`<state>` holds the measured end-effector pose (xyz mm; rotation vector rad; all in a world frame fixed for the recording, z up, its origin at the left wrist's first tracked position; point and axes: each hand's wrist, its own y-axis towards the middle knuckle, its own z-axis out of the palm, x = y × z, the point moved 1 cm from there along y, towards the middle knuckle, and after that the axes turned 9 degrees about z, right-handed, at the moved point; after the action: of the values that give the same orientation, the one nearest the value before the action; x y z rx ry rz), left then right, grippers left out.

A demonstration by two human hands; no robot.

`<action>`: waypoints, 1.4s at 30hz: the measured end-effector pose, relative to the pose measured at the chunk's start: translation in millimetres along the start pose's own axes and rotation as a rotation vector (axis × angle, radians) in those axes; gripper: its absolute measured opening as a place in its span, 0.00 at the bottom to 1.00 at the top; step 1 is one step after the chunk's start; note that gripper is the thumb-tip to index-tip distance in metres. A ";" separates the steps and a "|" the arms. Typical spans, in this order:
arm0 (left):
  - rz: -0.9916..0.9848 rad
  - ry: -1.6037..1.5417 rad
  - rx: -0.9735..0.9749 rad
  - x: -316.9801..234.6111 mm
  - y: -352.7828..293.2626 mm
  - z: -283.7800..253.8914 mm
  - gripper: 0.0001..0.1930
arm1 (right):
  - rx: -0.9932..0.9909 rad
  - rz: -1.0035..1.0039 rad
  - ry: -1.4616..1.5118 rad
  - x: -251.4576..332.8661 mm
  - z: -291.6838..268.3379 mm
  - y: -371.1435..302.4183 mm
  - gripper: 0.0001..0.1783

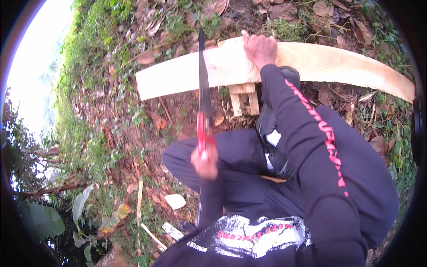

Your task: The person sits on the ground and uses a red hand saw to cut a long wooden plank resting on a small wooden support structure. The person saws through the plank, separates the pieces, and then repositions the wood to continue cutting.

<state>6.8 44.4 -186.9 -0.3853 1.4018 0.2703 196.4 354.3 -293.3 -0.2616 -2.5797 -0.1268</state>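
Note:
A long pale wooden plank point(333, 62) lies across the far side, over a small wooden support point(242, 100). My left hand point(205, 162) is closed round the red handle of a handsaw point(204, 84). The saw's dark blade points away from me and crosses the plank left of the support. My right hand point(261, 48) presses on the plank's top, right of the blade, its fingers curled over the far edge. A dark shoe point(290, 74) of mine meets the plank's near edge beside my right forearm. How deep the blade sits in the wood I cannot tell.
Brown leaves point(284, 11) and low green plants point(84, 129) cover the ground. Thin wood strips point(139, 209) and a white piece point(175, 201) lie at the lower left. My bent legs point(240, 153) are close to the saw handle. Broad-leaved plants point(42, 220) stand at the far left.

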 end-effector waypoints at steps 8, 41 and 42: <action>0.113 -0.101 0.149 18.6 57.7 24.8 0.11 | -0.063 0.054 0.009 -7.1 3.3 6.7 0.40; 0.320 0.242 0.079 -52.5 -26.5 -94.5 0.11 | 0.012 0.097 -0.345 94.7 -36.0 -121.7 0.44; 0.361 0.258 0.059 -47.7 -21.5 -92.8 0.11 | 0.022 0.083 -0.332 98.8 -37.4 -123.1 0.44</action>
<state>-75.4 -11.8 -148.9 -0.1172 1.7285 0.4853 106.9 244.6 -214.3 -0.4117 -2.8909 -0.0261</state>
